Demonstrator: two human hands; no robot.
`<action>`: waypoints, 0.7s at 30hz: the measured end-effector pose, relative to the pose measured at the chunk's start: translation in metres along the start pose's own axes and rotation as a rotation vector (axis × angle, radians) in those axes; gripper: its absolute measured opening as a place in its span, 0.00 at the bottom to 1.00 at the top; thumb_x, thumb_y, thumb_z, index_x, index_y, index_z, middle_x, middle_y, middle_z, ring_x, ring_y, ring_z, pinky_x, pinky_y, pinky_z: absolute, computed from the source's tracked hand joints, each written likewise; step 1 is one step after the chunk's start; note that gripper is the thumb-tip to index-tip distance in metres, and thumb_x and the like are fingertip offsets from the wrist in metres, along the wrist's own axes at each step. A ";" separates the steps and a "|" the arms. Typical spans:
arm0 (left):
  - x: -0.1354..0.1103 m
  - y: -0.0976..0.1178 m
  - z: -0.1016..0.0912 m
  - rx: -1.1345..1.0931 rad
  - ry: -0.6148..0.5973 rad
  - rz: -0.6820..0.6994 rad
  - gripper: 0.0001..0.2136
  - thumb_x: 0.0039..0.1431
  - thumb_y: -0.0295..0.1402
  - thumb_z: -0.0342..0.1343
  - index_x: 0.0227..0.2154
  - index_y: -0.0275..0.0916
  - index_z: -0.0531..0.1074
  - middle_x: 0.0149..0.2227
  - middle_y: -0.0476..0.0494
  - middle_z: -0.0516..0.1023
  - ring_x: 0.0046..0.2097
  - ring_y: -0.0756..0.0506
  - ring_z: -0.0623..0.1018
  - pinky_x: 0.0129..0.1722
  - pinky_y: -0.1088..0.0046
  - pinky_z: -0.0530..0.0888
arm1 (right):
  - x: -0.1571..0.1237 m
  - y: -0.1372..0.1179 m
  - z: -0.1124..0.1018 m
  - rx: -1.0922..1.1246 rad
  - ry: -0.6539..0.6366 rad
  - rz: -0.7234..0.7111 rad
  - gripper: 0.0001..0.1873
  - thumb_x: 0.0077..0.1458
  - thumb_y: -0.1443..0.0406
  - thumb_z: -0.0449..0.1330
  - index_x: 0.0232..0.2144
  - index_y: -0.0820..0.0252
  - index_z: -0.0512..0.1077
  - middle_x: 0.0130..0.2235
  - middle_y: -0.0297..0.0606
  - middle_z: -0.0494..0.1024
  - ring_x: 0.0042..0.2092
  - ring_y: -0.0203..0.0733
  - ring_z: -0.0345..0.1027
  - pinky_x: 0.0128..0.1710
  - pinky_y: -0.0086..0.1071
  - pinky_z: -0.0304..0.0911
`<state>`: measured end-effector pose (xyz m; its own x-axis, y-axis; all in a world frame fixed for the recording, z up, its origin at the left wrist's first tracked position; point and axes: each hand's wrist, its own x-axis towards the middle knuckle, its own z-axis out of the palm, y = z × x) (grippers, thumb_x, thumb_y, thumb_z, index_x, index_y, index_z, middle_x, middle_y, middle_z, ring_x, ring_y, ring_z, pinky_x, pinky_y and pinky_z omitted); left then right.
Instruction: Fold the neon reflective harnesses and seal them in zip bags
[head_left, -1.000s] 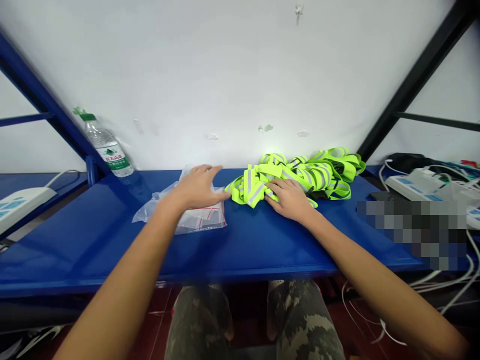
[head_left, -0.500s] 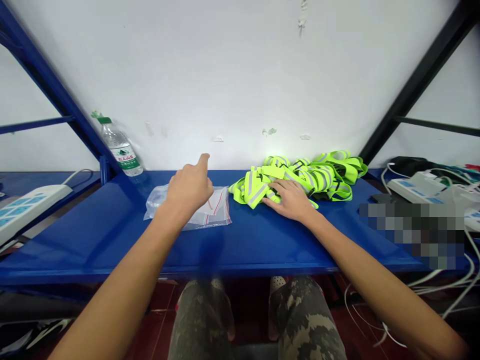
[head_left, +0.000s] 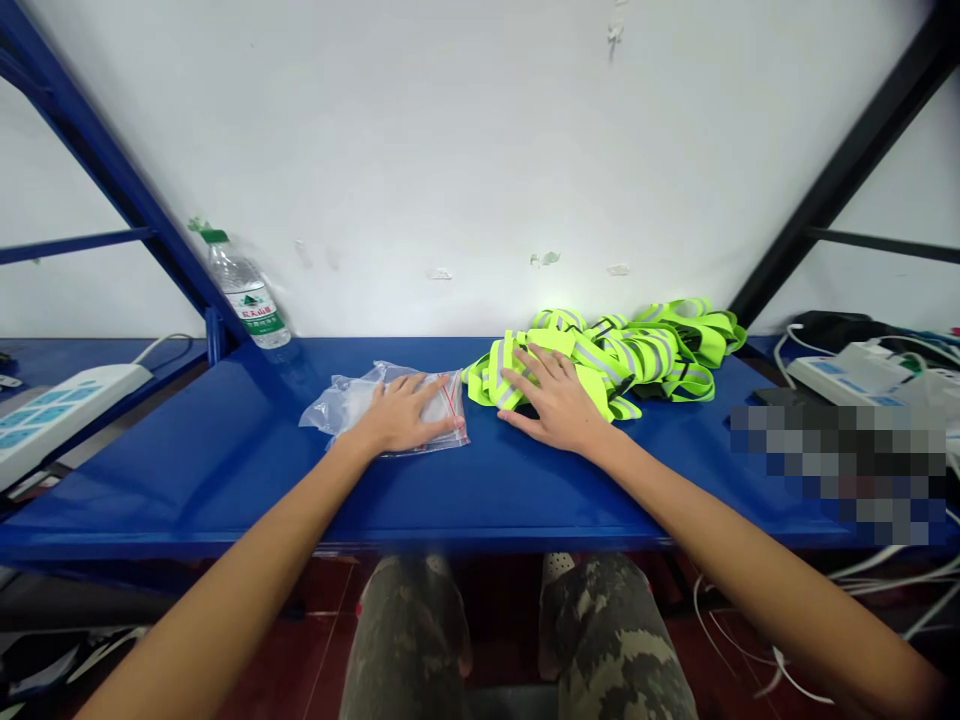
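Note:
My left hand lies flat with its fingers spread on a few clear plastic zip bags, which have red lines near their openings. Parts of the bags are hidden under the palm. To the right, a heap of neon yellow-green reflective straps with silver-grey stripes rests on the blue table. My right hand has its fingers apart and touches the near left end of this heap. Neither hand grips anything.
A water bottle with a green cap stands at the back left against the wall. White power strips lie at the far left and at the right, where cables hang down. Sloping metal frames rise on both sides.
My left hand was raised over the bags with its index finger pointing; it has come down flat onto them. My right hand has spread its fingers and shifted slightly left on the straps.

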<state>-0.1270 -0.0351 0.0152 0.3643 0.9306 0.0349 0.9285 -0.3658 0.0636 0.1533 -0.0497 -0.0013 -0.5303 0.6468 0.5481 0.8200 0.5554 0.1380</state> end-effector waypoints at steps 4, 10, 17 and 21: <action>-0.001 0.007 0.009 -0.001 0.085 -0.129 0.44 0.55 0.68 0.38 0.69 0.48 0.51 0.68 0.31 0.56 0.67 0.25 0.57 0.60 0.36 0.54 | 0.000 0.011 0.016 -0.022 -0.072 0.052 0.30 0.66 0.50 0.47 0.63 0.58 0.64 0.64 0.50 0.65 0.64 0.58 0.57 0.60 0.51 0.54; 0.018 0.012 0.013 -0.082 0.156 -0.480 0.48 0.52 0.69 0.36 0.69 0.42 0.51 0.67 0.23 0.55 0.66 0.17 0.55 0.55 0.26 0.51 | 0.001 0.033 0.028 -0.031 -0.046 0.178 0.27 0.66 0.54 0.48 0.59 0.62 0.67 0.61 0.51 0.69 0.59 0.59 0.63 0.53 0.49 0.60; 0.020 0.023 0.008 -0.065 0.394 -0.567 0.38 0.64 0.53 0.37 0.67 0.26 0.53 0.70 0.18 0.42 0.69 0.20 0.46 0.60 0.29 0.41 | -0.005 0.030 0.015 -0.012 0.103 0.287 0.30 0.65 0.55 0.48 0.62 0.71 0.62 0.60 0.58 0.68 0.58 0.62 0.61 0.54 0.51 0.58; 0.020 0.053 -0.010 -0.019 0.708 -0.359 0.30 0.67 0.45 0.38 0.65 0.29 0.56 0.69 0.24 0.50 0.70 0.29 0.49 0.67 0.43 0.42 | -0.009 0.031 0.000 0.063 0.200 0.359 0.28 0.66 0.53 0.46 0.55 0.69 0.69 0.54 0.55 0.74 0.55 0.58 0.65 0.56 0.47 0.58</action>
<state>-0.0708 -0.0360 0.0295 -0.0957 0.7667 0.6348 0.9768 -0.0504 0.2081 0.1833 -0.0382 -0.0022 -0.1555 0.6942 0.7028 0.9272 0.3479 -0.1385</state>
